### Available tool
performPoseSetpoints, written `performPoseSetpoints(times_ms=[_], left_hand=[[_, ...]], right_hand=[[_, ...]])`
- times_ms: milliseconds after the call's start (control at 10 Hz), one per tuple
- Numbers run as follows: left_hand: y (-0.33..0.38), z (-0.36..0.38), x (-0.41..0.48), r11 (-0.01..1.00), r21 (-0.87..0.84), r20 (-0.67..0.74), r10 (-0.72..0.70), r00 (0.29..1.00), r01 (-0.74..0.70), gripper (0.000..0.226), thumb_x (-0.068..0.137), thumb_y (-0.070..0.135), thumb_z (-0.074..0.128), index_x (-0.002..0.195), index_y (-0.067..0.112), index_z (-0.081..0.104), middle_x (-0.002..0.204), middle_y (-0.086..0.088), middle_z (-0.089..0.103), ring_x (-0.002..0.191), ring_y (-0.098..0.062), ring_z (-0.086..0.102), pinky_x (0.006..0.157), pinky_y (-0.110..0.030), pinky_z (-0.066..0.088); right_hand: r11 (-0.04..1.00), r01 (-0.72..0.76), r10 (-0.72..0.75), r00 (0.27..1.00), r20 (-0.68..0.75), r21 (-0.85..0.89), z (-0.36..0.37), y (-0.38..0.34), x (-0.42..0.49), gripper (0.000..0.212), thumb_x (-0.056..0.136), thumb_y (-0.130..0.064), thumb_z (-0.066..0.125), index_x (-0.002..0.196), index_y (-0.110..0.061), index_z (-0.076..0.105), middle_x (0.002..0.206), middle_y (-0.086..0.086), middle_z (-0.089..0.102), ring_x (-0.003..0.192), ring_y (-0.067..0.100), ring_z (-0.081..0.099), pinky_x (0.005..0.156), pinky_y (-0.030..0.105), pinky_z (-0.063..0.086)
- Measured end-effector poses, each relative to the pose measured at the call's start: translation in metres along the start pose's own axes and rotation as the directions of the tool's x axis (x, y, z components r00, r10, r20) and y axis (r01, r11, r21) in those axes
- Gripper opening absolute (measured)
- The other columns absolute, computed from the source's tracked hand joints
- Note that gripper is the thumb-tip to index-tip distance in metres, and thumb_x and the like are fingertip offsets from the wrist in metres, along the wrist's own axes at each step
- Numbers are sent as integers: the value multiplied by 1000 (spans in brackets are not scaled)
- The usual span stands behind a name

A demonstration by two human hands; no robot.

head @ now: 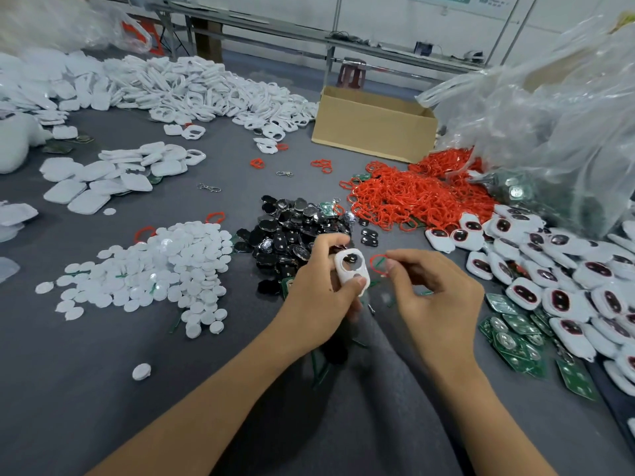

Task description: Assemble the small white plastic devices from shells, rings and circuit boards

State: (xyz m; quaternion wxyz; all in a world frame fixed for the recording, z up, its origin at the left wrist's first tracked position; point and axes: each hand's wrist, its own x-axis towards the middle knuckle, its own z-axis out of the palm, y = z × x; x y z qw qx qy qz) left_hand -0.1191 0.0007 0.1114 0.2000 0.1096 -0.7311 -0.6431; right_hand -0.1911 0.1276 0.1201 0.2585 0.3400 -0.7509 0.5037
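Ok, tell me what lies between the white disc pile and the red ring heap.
The heap of black parts lies there, as the head view shows.

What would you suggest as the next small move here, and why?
Probably bring the red ring across and seat it in the white shell: the right hand pinches it just beside the shell, which the left hand grips; they are apart.

On the tabletop [103, 389], a heap of round discs [154, 269] lies left. A heap of rings [405, 197] lies right, with a box [374, 132] behind it. Circuit boards [512, 334] lie nearer, on the right.
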Motion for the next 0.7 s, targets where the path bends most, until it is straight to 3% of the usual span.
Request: performPoseSetpoints(times_ms=[100, 200, 300, 400, 500, 600, 700], left_hand=[[0, -3, 1, 991, -88, 63, -98, 993, 104, 28, 87, -2, 66, 110, 10, 57, 94, -16, 69, 60, -16, 66, 54, -30, 54], [1, -5, 1, 982, -140, 133, -108, 985, 127, 21, 86, -5, 67, 104, 6, 67, 89, -19, 69, 61, -15, 66, 54, -26, 53], [3, -6, 1, 969, -191, 178, -125, 976, 159, 19, 88, -4, 64, 102, 8, 69, 80, -8, 68, 58, -14, 63, 53, -26, 53], [4, -7, 1, 963, -196, 168, -150, 974, 182, 14, 91, 2, 63, 99, 11, 71, 76, -3, 68, 56, -11, 61, 52, -24, 51], [5, -10, 1, 979, -97, 129, -164, 978, 177, 7, 90, 9, 66, 96, 10, 71, 70, -3, 67, 50, -9, 57, 45, -22, 48], [1, -13, 2, 983, 74, 80, -172, 982, 166, 8, 90, 17, 69, 90, 10, 68, 49, 8, 60, 35, -4, 48, 38, -17, 39], [-3, -14, 5, 969, 230, -7, -96, 995, 95, 12, 87, 22, 72, 89, 11, 72, 45, 14, 57, 33, -1, 47, 40, -11, 37]], right_hand=[[1000, 17, -17, 999, -28, 1, 0, -4, 1, 11, 82, -3, 71, 85, -13, 73, 78, -6, 69, 69, 4, 63, 68, 11, 46], [1000, 0, 0, 1000, 15, 20, 1, -7, 1, 12, 82, -3, 72, 84, -14, 74, 78, -7, 69, 71, 6, 64, 68, 15, 47], [999, -7, 6, 999, 33, 33, 4, -9, -1, 14, 80, 0, 71, 83, -13, 73, 78, -6, 69, 71, 5, 63, 70, 10, 45], [999, -28, 27, 999, 47, 21, 5, -6, -2, 15, 79, 0, 73, 81, -15, 74, 76, -7, 68, 70, 5, 63, 68, 11, 45], [992, -109, 116, 987, 107, -67, 2, -1, 2, 23, 79, 1, 71, 87, -20, 75, 81, -8, 69, 74, 8, 64, 72, 19, 49], [986, -160, 157, 986, 50, 50, -19, -9, 0, 34, 83, -1, 65, 105, -27, 72, 95, -9, 72, 88, 12, 67, 80, 21, 49], [702, 116, -151, 988, -12, 703, -35, -29, 80, 24, 89, -16, 61, 109, -15, 73, 101, -7, 72, 88, 4, 66, 81, 15, 48]])
